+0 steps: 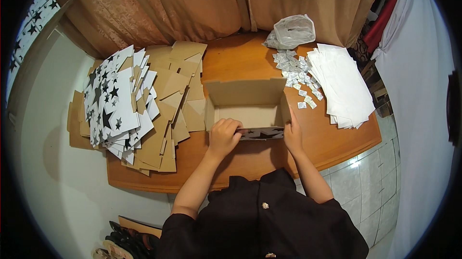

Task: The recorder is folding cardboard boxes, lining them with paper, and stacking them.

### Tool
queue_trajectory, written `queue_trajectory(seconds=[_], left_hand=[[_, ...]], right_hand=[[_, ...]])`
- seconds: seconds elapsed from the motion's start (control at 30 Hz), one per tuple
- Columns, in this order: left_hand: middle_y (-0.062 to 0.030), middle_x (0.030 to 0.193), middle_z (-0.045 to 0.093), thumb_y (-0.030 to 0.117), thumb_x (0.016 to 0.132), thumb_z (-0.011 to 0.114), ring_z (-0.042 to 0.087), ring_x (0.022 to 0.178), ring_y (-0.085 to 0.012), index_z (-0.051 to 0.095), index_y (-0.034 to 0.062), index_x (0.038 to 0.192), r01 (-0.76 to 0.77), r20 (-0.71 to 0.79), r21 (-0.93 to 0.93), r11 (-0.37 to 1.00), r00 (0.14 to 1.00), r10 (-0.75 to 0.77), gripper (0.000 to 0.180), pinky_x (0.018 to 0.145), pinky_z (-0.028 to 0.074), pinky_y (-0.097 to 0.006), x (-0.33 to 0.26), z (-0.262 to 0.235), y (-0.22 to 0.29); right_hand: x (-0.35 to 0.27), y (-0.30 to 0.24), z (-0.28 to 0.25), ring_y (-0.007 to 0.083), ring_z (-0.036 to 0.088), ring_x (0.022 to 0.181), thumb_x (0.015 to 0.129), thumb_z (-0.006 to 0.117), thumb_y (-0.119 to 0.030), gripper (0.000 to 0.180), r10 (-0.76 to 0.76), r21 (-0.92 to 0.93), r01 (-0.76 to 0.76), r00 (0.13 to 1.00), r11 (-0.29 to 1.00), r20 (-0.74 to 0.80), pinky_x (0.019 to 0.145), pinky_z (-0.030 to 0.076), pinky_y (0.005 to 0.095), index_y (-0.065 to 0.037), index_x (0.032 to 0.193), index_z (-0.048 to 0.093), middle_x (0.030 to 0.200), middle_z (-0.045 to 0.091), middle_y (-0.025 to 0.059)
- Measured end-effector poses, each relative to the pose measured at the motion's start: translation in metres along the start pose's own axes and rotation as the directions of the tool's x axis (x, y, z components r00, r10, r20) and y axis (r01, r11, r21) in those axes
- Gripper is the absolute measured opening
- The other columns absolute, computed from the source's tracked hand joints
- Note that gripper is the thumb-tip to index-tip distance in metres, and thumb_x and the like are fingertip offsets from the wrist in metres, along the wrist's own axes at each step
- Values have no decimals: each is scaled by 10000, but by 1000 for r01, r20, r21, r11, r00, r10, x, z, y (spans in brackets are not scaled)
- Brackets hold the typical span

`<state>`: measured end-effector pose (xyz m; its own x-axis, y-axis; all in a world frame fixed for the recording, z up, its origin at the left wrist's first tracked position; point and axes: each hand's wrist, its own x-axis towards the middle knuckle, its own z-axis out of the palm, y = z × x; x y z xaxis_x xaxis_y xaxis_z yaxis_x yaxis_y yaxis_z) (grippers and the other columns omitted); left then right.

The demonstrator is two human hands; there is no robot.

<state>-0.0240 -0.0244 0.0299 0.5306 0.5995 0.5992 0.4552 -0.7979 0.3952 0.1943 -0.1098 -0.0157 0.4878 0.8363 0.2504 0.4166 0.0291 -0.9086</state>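
An open-topped cardboard box (245, 94) stands on the wooden table in front of me, its brown inside facing up. Its near wall shows a white outer face with black stars. At the near left corner my left hand (224, 136) is closed, with curled fingers gripping the near wall's top edge. My right hand (293, 133) holds the near right corner, its fingers lying along the right wall and partly hidden. The inside of the box, as far as it shows, is bare cardboard.
Left on the wooden table (231, 59) lie flat brown cardboard pieces (166, 86) and star-printed sheets (113, 98). At the right are small silvery packets (302, 74), a stack of white sheets (341, 86) and a clear plastic bag (293, 32). A brown curtain (192, 4) hangs behind.
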Motion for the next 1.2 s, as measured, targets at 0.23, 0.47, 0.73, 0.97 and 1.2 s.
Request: queue_trajectory(seconds=[0.23,0.47,0.73,0.97,1.2], left_hand=[[-32,665,564,296,694,739,528,609,-241,587,93,671,44,202,-64,997,979,-30,255,553,427,-344,-15,-12,13],[-35,659,566,272,728,706,553,598,-222,624,104,713,-76,226,-9,997,971,76,188,545,430,-332,-26,-22,18],[-40,858,650,85,665,668,642,784,-213,675,127,985,-243,107,-40,969,963,246,324,722,500,-332,-95,-14,33],[-80,996,652,154,712,684,638,917,-239,675,107,983,-40,337,-161,986,937,93,276,772,508,-352,-93,-30,32],[-111,1142,548,124,728,669,531,1057,-291,583,74,1090,178,-171,51,983,971,-167,375,905,430,-403,-27,-29,6]], right_hand=[[-18,-2,-30,397,581,773,794,398,66,607,-83,-101,102,981,990,178,704,460,377,-63,1384,337,933,578,300],[-34,-15,-32,377,611,870,818,384,59,544,142,-288,-73,963,955,228,767,468,389,-71,1346,388,1003,599,271],[-26,-6,-28,418,602,851,767,431,24,654,100,-206,-41,954,978,283,744,479,441,-149,1392,339,1141,532,293],[-30,-24,-15,422,622,762,760,491,0,702,25,-575,187,940,796,340,669,511,434,-286,1387,356,1288,406,341],[-44,3,-4,432,610,809,775,468,2,655,-138,-570,244,965,785,222,639,508,424,-246,1376,386,1306,398,325]])
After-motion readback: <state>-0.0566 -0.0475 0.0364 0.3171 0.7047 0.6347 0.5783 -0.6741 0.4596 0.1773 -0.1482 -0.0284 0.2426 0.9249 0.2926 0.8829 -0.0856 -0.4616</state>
